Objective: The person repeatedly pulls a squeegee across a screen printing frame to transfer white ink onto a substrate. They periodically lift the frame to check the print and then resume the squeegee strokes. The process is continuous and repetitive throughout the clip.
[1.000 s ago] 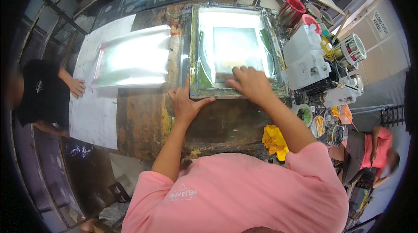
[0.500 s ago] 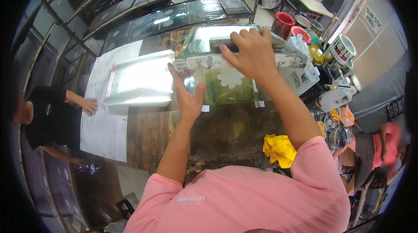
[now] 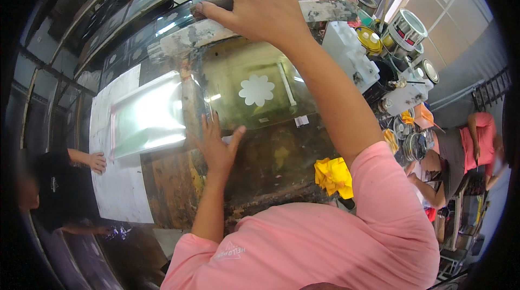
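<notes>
My right hand is reached far forward, its fingers wrapped round a dark wooden squeegee. Just under that hand runs the near edge of a raised printing frame, covered in stained tape; whether my fingers also grip it is hidden. Below lies a clear sheet over a greenish surface, with a white flower shape printed on it. My left hand holds nothing, fingers spread, at the sheet's near left corner. To its left lies a glossy stack of clear sheets on white paper.
A crumpled yellow cloth lies at the table's near right. Paint cans and white jugs crowd the right side. At left a person's hand rests on the white paper. Racks with sheets stand beyond.
The printing frame has swung up and away with my right hand, uncovering the flower sheet. My left hand has come nearer and off the frame's edge. The head view has shifted.
</notes>
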Action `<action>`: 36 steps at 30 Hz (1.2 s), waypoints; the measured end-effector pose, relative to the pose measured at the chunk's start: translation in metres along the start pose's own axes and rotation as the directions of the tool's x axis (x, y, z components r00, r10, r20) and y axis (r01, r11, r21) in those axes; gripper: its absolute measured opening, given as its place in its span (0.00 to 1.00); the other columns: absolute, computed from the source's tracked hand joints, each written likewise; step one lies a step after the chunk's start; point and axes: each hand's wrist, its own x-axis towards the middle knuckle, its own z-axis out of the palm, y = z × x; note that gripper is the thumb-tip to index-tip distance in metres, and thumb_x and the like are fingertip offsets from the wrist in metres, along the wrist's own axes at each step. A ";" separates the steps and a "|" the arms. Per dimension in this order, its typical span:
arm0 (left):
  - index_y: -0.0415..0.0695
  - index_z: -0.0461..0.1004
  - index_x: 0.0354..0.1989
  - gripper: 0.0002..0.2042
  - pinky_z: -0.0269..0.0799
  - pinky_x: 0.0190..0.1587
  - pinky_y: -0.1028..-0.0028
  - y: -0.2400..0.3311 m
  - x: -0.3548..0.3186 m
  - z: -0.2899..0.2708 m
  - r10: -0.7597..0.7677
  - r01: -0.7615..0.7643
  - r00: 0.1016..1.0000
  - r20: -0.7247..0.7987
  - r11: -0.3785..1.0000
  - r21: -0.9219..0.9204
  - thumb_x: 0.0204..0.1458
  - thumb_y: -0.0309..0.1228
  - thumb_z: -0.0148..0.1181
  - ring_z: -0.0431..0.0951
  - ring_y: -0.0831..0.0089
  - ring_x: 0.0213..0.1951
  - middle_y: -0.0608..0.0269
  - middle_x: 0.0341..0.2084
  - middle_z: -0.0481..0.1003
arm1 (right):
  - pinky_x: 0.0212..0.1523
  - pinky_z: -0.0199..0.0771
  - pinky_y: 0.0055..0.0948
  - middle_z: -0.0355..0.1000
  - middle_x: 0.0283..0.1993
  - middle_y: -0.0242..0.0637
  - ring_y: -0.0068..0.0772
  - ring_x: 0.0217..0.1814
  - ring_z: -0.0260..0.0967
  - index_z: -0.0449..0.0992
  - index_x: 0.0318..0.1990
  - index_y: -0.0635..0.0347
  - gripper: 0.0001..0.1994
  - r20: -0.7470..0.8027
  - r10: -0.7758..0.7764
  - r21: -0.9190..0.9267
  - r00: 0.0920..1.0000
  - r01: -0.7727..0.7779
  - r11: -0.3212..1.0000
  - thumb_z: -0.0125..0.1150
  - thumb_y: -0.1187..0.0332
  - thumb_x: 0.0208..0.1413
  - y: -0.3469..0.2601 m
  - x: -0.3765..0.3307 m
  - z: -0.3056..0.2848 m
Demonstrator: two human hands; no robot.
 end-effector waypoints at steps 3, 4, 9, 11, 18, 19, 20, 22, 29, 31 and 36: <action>0.41 0.72 0.71 0.33 0.34 0.80 0.43 -0.001 0.038 -0.010 0.000 -0.023 0.983 -0.185 0.992 -0.122 0.64 0.51 0.64 0.62 0.49 0.76 0.46 0.71 0.70 | 0.53 0.70 0.53 0.80 0.26 0.52 0.52 0.34 0.81 0.85 0.29 0.63 0.36 -0.014 -0.009 0.024 1.000 0.010 1.000 0.52 0.35 0.65 -0.001 0.001 -0.005; 0.43 0.74 0.70 0.29 0.39 0.81 0.46 -0.007 0.048 -0.016 0.013 -0.052 0.968 -0.252 0.987 -0.151 0.65 0.47 0.66 0.64 0.51 0.76 0.48 0.71 0.71 | 0.53 0.69 0.53 0.80 0.26 0.52 0.51 0.33 0.80 0.85 0.29 0.63 0.36 -0.054 -0.024 0.027 0.998 0.025 0.999 0.52 0.34 0.66 -0.001 0.000 -0.004; 0.44 0.76 0.68 0.22 0.42 0.80 0.50 -0.072 0.049 -0.054 -0.081 0.016 0.942 -0.326 0.980 -0.199 0.64 0.30 0.63 0.70 0.56 0.73 0.52 0.65 0.77 | 0.52 0.65 0.49 0.83 0.32 0.46 0.45 0.40 0.82 0.89 0.33 0.55 0.37 -0.024 -0.002 -0.025 1.000 0.001 1.000 0.52 0.28 0.62 -0.005 -0.012 0.004; 0.50 0.76 0.69 0.23 0.40 0.81 0.48 -0.107 0.033 -0.071 -0.116 0.047 0.929 -0.352 0.979 -0.199 0.64 0.29 0.61 0.69 0.55 0.73 0.48 0.68 0.74 | 0.53 0.65 0.49 0.83 0.32 0.46 0.45 0.40 0.82 0.89 0.34 0.54 0.37 -0.031 0.000 -0.039 1.000 -0.001 0.999 0.51 0.27 0.62 -0.005 -0.016 0.006; 0.43 0.76 0.68 0.24 0.55 0.76 0.54 -0.261 -0.014 -0.142 -0.169 0.190 0.877 -0.450 0.982 0.003 0.61 0.28 0.61 0.72 0.51 0.70 0.46 0.65 0.77 | 0.53 0.68 0.51 0.81 0.28 0.50 0.49 0.36 0.81 0.86 0.33 0.60 0.38 0.011 -0.008 -0.007 1.000 0.008 1.000 0.51 0.30 0.64 -0.009 -0.018 -0.005; 0.42 0.76 0.67 0.24 0.58 0.75 0.55 -0.285 -0.018 -0.148 -0.145 0.195 0.868 -0.475 0.979 0.057 0.61 0.28 0.61 0.72 0.50 0.70 0.46 0.64 0.77 | 0.54 0.69 0.52 0.80 0.26 0.51 0.51 0.33 0.80 0.85 0.28 0.62 0.38 0.029 -0.017 0.002 0.999 0.017 1.000 0.51 0.32 0.65 -0.008 -0.017 -0.006; 0.42 0.76 0.67 0.24 0.59 0.74 0.56 -0.307 -0.022 -0.153 -0.182 0.226 0.858 -0.481 0.973 0.035 0.61 0.28 0.62 0.72 0.49 0.69 0.45 0.63 0.78 | 0.53 0.69 0.52 0.80 0.26 0.52 0.51 0.33 0.80 0.85 0.28 0.62 0.38 0.028 -0.009 0.007 1.000 0.009 1.000 0.52 0.31 0.65 -0.009 -0.016 -0.006; 0.41 0.76 0.67 0.24 0.63 0.72 0.59 -0.344 -0.030 -0.163 -0.217 0.238 0.834 -0.506 0.971 -0.024 0.61 0.29 0.63 0.73 0.47 0.68 0.43 0.62 0.78 | 0.52 0.70 0.52 0.80 0.26 0.52 0.51 0.33 0.80 0.85 0.28 0.62 0.38 0.023 0.001 0.029 1.000 -0.001 1.000 0.52 0.31 0.64 -0.009 -0.015 -0.006; 0.48 0.68 0.75 0.32 0.39 0.69 0.17 -0.295 -0.036 -0.148 -0.392 0.742 0.627 -0.673 0.563 0.364 0.63 0.42 0.64 0.52 0.48 0.80 0.41 0.78 0.55 | 0.47 0.69 0.47 0.80 0.29 0.45 0.49 0.35 0.80 0.86 0.32 0.58 0.37 0.064 0.024 -0.083 0.998 -0.018 0.996 0.53 0.28 0.63 -0.013 -0.015 -0.003; 0.50 0.69 0.74 0.30 0.28 0.74 0.24 -0.248 -0.026 -0.125 -0.038 0.307 0.830 -0.557 0.864 0.398 0.63 0.39 0.63 0.54 0.50 0.79 0.45 0.76 0.60 | 0.46 0.70 0.48 0.81 0.31 0.45 0.50 0.35 0.80 0.86 0.36 0.58 0.35 0.022 -0.017 -0.064 1.000 0.018 0.998 0.53 0.31 0.64 -0.010 -0.012 0.000; 0.58 0.62 0.79 0.28 0.18 0.74 0.23 -0.179 0.009 -0.075 0.135 -0.050 0.987 -0.087 0.774 0.631 0.74 0.52 0.42 0.51 0.56 0.81 0.66 0.79 0.61 | 0.48 0.75 0.50 0.83 0.38 0.43 0.52 0.43 0.81 0.85 0.52 0.52 0.26 -0.025 -0.305 -0.240 0.952 0.291 0.926 0.53 0.41 0.69 0.003 0.003 0.008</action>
